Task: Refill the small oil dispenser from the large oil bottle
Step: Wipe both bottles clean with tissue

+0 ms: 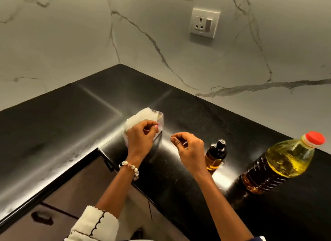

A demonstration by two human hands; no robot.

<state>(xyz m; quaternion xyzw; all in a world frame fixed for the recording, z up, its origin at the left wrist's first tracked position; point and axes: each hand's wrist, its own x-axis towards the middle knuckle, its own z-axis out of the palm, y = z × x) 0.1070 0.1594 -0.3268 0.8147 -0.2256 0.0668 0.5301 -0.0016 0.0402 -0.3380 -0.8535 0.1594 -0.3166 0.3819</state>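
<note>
Nearest the camera, a white sleeve (95, 222) with dark scalloped trim covers the left forearm, and a bead bracelet (129, 167) sits on that wrist. Past it, the left hand (141, 136) has its fingers curled at the top of a clear packet (159, 126) holding white tissue (141, 117); it seems to pinch the packet's edge or a sheet, though which one is hard to tell. The right hand (189, 147) hovers just beside it above the black counter (71, 115), its fingers loosely curled, thumb and forefinger nearly together; whether they pinch anything small I cannot tell.

To the right of that hand stands the dispenser (215, 154), upright on the counter with its black cap on and a low band of amber oil inside. Further right stands the bottle (279, 162), well filled, its red cap (316, 137) still on. Neither hand touches either one.

Behind, the marble wall carries a socket (205, 23).

By this evidence the refill has not begun: both caps need removing, then the pour, then recapping. The tissue looks like readiness for drips.
</note>
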